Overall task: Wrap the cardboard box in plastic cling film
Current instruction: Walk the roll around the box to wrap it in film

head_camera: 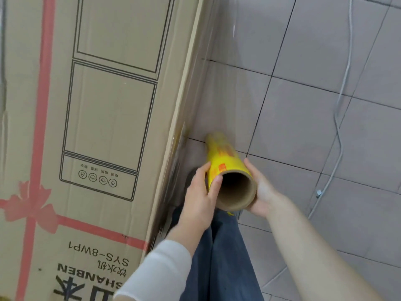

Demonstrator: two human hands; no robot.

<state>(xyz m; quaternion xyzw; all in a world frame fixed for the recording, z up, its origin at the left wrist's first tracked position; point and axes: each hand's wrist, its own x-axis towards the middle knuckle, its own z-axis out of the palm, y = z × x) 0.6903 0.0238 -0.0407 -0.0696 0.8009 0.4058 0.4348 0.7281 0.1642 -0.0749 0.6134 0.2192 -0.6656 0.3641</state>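
Nearest the lens, a white sleeve (156, 272) covers the left forearm. I record the cardboard box (104, 118) filling the left of view, standing on the tiled floor (303, 127). It is printed upside down with "SHANBEN" and "SYS-8WP1", plus a red ribbon graphic. Clear film (213, 88) spans from its right edge to the yellow cling film roll (225, 157), whose label is unreadable. Left hand (199, 196) and right hand (262, 192) clasp the roll's open end from either side, fingers curled on it. A white cable (340, 118) lies well apart.

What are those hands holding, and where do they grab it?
The yellow cling film roll, at its near open end: left hand on its left side, right hand on its right.
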